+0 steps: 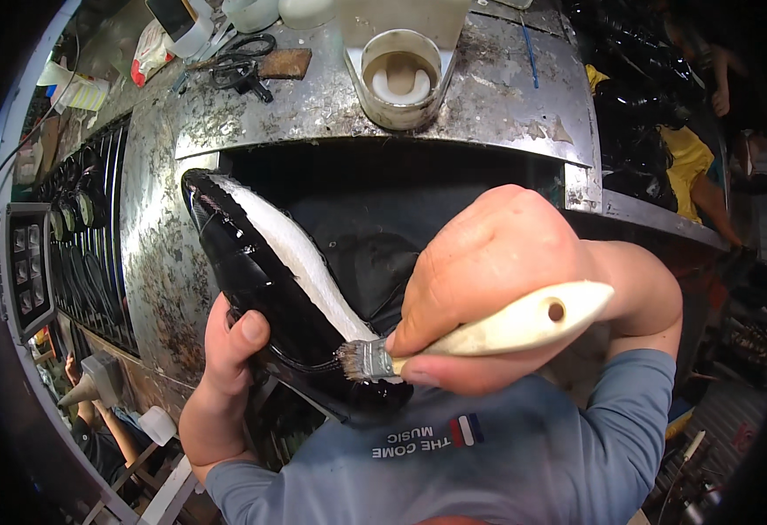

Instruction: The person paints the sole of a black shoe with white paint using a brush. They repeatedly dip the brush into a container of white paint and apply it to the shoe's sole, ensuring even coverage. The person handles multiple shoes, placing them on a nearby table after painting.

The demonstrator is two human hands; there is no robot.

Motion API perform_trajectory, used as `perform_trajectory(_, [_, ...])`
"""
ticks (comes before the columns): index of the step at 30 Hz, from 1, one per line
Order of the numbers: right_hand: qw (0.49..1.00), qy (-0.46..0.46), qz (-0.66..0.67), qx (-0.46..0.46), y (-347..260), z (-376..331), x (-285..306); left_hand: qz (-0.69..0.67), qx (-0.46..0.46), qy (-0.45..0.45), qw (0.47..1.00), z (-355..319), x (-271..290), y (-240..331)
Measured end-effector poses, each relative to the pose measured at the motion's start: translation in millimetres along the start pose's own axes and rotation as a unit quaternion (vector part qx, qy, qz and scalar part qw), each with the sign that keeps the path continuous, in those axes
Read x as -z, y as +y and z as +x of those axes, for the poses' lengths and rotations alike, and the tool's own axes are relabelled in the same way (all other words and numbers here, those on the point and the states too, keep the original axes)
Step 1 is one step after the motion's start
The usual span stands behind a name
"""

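A glossy black shoe (256,284) lies slantwise in front of my body, its toe pointing up and to the left. A white band (289,248) runs lengthwise along its underside. My left hand (233,346) grips the shoe from the left side, thumb pressed on the black upper. In my right hand (493,262) is a flat paintbrush (510,325) with a pale handle that has a hole near its end. Its bristles touch the shoe at the lower end of the white band. My right fingers are wrapped round the handle, close to the metal collar.
Ahead is a worn metal bench (497,105). On it stand a tub (398,121) of cloudy liquid, scissors (242,66) and a brown block (285,63). A rack (94,254) with black shoes is at left. More glossy black items (629,105) and other people are at right.
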State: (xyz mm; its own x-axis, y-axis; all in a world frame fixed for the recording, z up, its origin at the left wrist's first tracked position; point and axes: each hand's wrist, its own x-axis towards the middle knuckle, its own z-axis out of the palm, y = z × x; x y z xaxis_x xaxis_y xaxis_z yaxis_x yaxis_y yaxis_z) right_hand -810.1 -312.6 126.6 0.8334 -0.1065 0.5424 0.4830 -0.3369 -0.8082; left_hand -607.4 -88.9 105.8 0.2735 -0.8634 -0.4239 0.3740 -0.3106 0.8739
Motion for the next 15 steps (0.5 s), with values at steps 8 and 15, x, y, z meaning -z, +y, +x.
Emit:
perform_trajectory(8, [1.0,-0.028,0.012,-0.006,-9.6,0.4,3.3,-0.144,0.025,0.01,0.989,7.6,7.5,-31.9])
perform_trajectory(15, [0.999,-0.051,0.017,-0.003,-18.0,7.8,12.3,-0.353,0.034,-0.016,0.935,16.9,10.1,-71.8])
